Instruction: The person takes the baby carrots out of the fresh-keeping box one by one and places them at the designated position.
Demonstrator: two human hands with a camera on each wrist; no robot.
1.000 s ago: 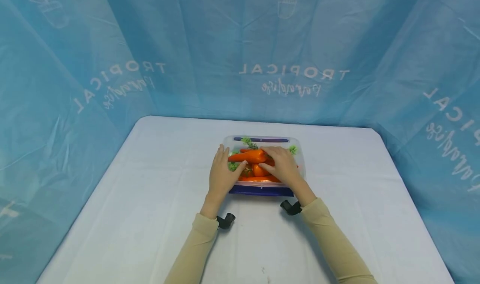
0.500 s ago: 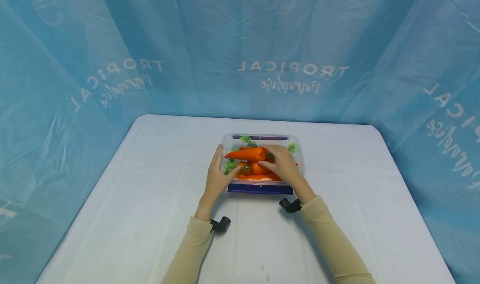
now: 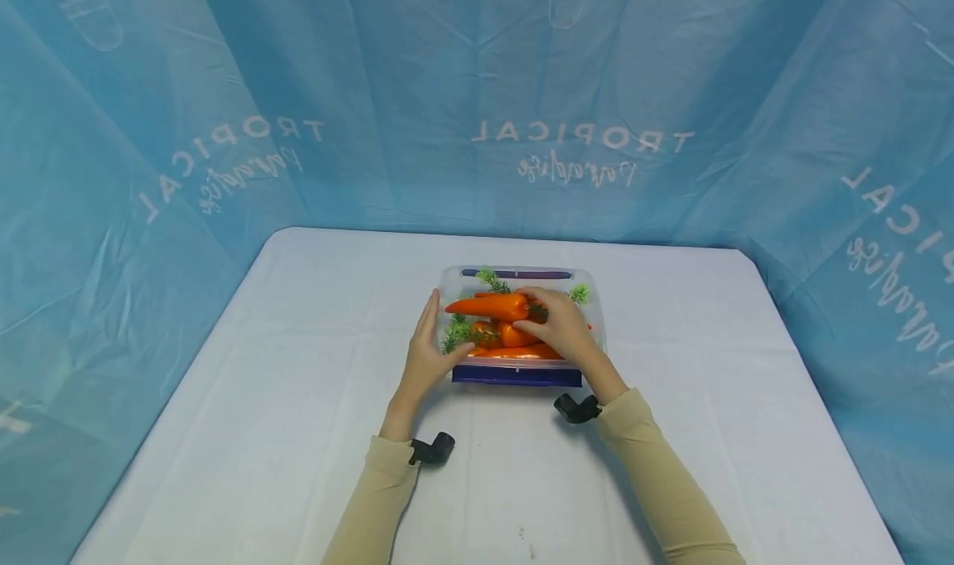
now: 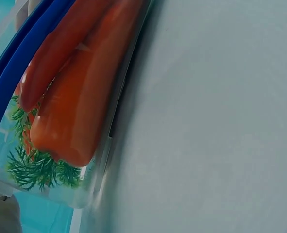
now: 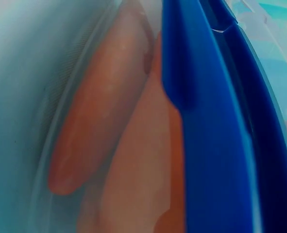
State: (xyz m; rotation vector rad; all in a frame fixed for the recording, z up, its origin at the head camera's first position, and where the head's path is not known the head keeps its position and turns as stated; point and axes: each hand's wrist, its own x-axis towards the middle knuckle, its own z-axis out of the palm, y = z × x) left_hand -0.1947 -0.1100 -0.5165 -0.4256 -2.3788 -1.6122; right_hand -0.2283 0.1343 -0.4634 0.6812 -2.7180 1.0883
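A clear plastic food container (image 3: 593, 313) with dark blue clips holds several orange carrots and green leafy tops (image 3: 456, 333). My right hand (image 3: 561, 325) reaches in from the right, thumb and fingers around the thick end of the topmost carrot (image 3: 488, 306). That carrot's tip points left. My left hand (image 3: 426, 358) is at the container's left side, with straight fingers along the outer wall and the thumb near the front corner. Through the clear wall, the left wrist view shows lower carrots (image 4: 75, 107). In the right wrist view, a blue clip (image 5: 216, 136) covers part of the carrots.
The container stands on a table with a white cloth (image 3: 313, 466). Blue printed curtains (image 3: 402, 76) enclose its back and sides. Black wrist cameras (image 3: 432, 447) are strapped to both forearms. Another blue clip (image 3: 516, 274) lies along the container's far edge.
My left hand has moved left, away from the carrot's tip to the container's side, with its thumb farther from the carrots. The right hand stays at the top carrot, which has shifted slightly left.
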